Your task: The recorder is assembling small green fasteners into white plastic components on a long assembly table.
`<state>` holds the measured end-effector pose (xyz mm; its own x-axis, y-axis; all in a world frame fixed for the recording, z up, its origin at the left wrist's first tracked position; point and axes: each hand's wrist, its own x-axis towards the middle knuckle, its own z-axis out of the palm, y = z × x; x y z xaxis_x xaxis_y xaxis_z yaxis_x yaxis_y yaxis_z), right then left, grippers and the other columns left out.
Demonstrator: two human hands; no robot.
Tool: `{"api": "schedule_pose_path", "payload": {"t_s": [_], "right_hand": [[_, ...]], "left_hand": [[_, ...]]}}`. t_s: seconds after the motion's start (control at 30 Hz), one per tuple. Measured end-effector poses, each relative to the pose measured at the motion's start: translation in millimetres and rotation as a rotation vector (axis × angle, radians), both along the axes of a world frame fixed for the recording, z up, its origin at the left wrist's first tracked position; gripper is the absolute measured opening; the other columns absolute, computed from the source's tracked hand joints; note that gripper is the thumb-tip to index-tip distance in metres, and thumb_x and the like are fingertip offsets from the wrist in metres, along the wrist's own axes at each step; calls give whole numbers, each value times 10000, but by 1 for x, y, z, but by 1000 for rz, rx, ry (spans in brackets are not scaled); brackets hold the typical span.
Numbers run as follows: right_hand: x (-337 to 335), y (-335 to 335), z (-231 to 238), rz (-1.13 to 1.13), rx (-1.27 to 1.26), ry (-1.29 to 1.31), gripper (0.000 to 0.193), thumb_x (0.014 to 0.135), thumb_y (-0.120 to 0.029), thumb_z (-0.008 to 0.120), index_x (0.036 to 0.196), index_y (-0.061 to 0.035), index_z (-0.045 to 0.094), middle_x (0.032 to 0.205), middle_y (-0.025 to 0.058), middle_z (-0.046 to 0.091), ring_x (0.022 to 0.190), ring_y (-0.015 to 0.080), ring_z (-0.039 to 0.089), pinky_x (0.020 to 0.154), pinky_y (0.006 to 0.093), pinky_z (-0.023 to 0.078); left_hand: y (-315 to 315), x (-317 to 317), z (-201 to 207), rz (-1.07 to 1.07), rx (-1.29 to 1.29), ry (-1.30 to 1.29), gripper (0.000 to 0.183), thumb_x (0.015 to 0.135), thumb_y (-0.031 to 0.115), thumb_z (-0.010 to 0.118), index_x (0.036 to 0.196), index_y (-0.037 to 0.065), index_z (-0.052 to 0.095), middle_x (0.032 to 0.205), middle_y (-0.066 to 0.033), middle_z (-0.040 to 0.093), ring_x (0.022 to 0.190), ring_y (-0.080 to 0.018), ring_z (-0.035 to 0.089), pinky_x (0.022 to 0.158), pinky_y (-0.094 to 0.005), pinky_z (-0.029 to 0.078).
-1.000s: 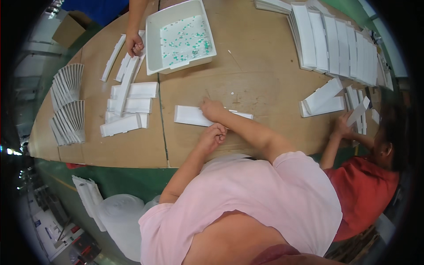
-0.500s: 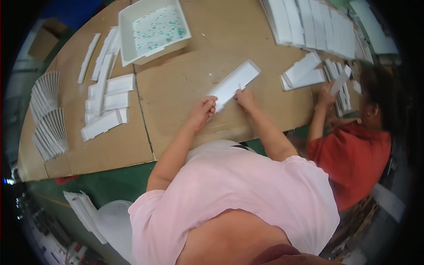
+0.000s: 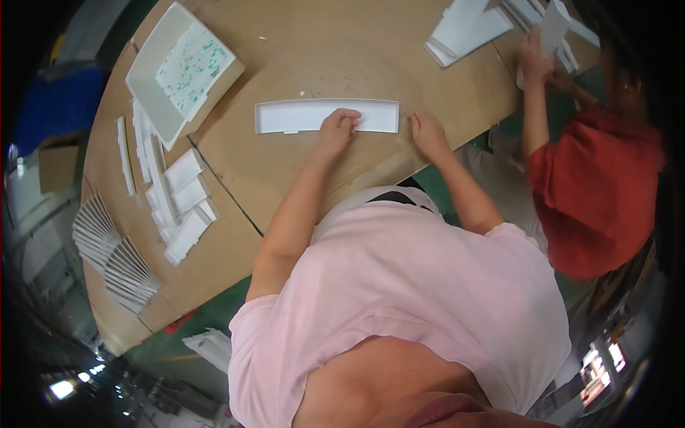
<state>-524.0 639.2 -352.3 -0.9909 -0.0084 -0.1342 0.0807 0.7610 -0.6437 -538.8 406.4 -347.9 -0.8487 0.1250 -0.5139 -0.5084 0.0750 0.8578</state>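
A long, shallow white tray (image 3: 303,115) with low raised edges lies crosswise on the table in front of me. My left hand (image 3: 340,131) is closed on its near long edge, fingers curled over into the tray. Just past the tray's right end is my right hand (image 3: 428,134), a little apart from it. Its fingers are pressed together in a pinch; whatever they hold, if anything, is too small to make out. A small tab sticks out from the near edge, left of my left hand.
A deep cream bin (image 3: 230,77) with green and white bits stands far left. Below it lie several white trays (image 3: 187,170) and fanned stacks of thin white strips (image 3: 130,274). At right, a co-worker in a red top (image 3: 596,192) holds a white piece (image 3: 554,28) near more trays (image 3: 471,32).
The view has turned, so the tray now lies level instead of slanting. My right hand has left its long edge and is now beyond its right end. My left hand stays at the near edge.
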Motion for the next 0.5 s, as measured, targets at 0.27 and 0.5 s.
{"api": "schedule_pose_path", "payload": {"t_s": [0.27,0.5], "right_hand": [[13,7,7,56,-71,-73,157,798,-179,517,866,-61,595,820,156,601,765,326,572,676,410,453],[2,13,2,60,-98,-29,128,787,-172,523,827,-71,591,791,145,604,760,328,572,665,419,455]], "left_hand": [[66,-3,-17,-246,-151,19,141,798,132,603,879,21,635,619,-37,605,527,-103,559,518,-245,456],[80,-10,-6,-83,-106,-107,135,795,139,621,860,22,641,613,-50,603,511,-87,555,485,-225,458]]}}
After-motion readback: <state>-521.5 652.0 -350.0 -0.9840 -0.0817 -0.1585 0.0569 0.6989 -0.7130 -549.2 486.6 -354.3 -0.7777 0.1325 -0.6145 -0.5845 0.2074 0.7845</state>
